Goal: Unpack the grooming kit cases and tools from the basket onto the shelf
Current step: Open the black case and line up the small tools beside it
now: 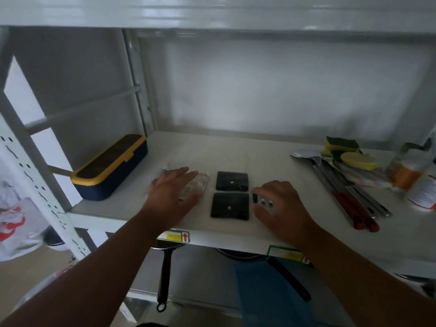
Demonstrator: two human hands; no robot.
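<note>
A: Left of centre in the frame, what did the left hand point(175, 188) have?

B: It lay flat, fingers spread, on a clear packet point(197, 186) resting on the shelf point(236, 149) — pressing or setting it down, not a closed grip. Contents too blurred to name. A navy box with a yellow lid point(111, 167) stood well apart at the far left.

A: And the middle?

B: Two black cases point(230, 195), each with a snap stud, lay one behind the other, just beside the packet. Both looked placed.

A: Right of them?

B: The right hand point(279, 206) curled around a small pale tool point(264, 204) with a dark tab and two studs, held low at the shelf, close to the front case. Fingers narrow on it.

A: The step, then?

B: Laying out — my reading. The basket was not in view. Next would call for letting go cleanly, both hands, without nudging the cases. Kitchen utensils point(349, 192) at the right left room between.
</note>
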